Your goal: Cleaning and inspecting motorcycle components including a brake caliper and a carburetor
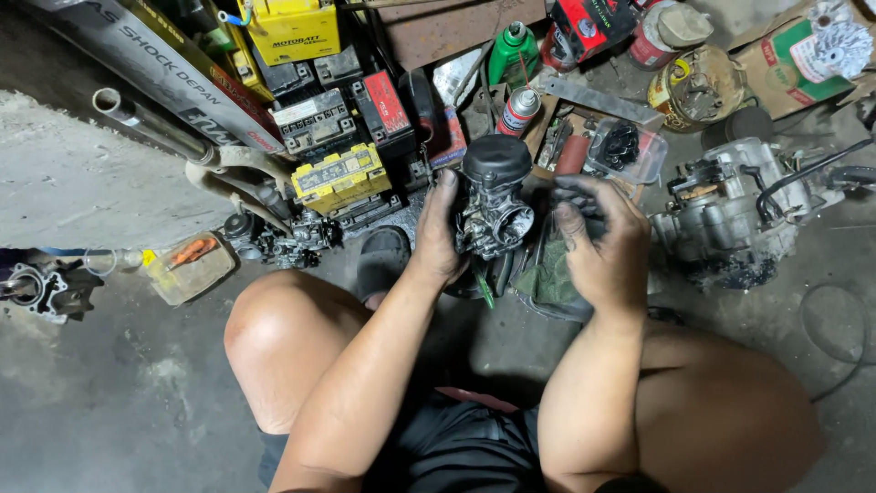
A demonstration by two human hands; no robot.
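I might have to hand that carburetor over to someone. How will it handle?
The carburetor is cast metal, so probably heavy for its size and stiff. It looks grimy, and the left hand holding it is smudged, so possibly slippery.

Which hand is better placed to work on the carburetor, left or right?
Right, probably. The left hand already grips the carburetor from its side, steadying it. The right hand sits beside it with curled fingers, apparently not gripping it.
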